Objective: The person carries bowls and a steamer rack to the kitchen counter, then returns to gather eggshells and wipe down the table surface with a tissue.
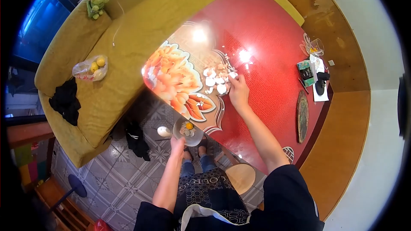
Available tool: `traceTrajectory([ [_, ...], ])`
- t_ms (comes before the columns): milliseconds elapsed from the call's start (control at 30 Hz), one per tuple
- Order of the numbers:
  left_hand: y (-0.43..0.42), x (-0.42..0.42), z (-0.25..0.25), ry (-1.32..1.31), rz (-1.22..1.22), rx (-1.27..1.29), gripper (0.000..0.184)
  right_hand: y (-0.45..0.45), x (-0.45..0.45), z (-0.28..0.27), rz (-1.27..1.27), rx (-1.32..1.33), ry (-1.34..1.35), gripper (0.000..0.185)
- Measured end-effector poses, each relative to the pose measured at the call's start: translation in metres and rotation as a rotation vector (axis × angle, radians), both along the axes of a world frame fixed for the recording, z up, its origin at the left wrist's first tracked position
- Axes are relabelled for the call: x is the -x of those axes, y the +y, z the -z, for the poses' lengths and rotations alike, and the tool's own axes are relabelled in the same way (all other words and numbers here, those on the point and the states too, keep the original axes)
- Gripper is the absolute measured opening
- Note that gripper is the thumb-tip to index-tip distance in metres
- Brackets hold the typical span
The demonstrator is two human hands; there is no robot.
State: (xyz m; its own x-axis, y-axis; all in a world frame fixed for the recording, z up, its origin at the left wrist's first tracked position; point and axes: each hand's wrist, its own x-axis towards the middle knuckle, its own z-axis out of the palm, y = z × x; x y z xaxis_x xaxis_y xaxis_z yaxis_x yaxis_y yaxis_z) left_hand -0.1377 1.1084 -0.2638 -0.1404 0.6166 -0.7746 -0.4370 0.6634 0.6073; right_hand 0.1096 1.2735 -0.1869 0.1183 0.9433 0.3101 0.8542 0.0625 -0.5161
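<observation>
My left hand (177, 143) is closed on the rim of a translucent bowl (196, 140), held out beside the table's near corner. Inside the bowl lie a round orange egg yolk (189, 125) and small pale and brownish bits I cannot name. A white spoon (163, 131) sticks out on the bowl's left side, close to my fingers. Over the table, my right hand (238, 89) reaches into a scattered heap of white and brown eggshells (221, 88). Its fingertips are pinched together at a piece of shell on the heap's right edge.
The red table (269, 30) has a floral corner. On its right side are a glass (315, 47), a green packet (305, 73), papers and a dark oblong board (302, 116). A green sofa (141, 21) holds a bag of yellow fruit (91, 68). A round stool (240, 178) stands below.
</observation>
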Motion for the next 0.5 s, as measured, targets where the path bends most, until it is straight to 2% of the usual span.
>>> traceTrajectory([
  [133, 0.003, -0.005, -0.007, 0.011, 0.017, -0.018, 0.042, -0.031, 0.026, -0.001, -0.054, 0.03, 0.114, 0.024],
  [367, -0.005, -0.011, 0.035, 0.055, -0.037, -0.133, 0.05, -0.085, 0.065, -0.01, -0.095, 0.038, 0.109, 0.026],
  [500, -0.002, -0.008, 0.019, 0.017, -0.015, -0.132, 0.053, -0.114, 0.091, -0.01, -0.128, 0.042, 0.126, 0.029],
])
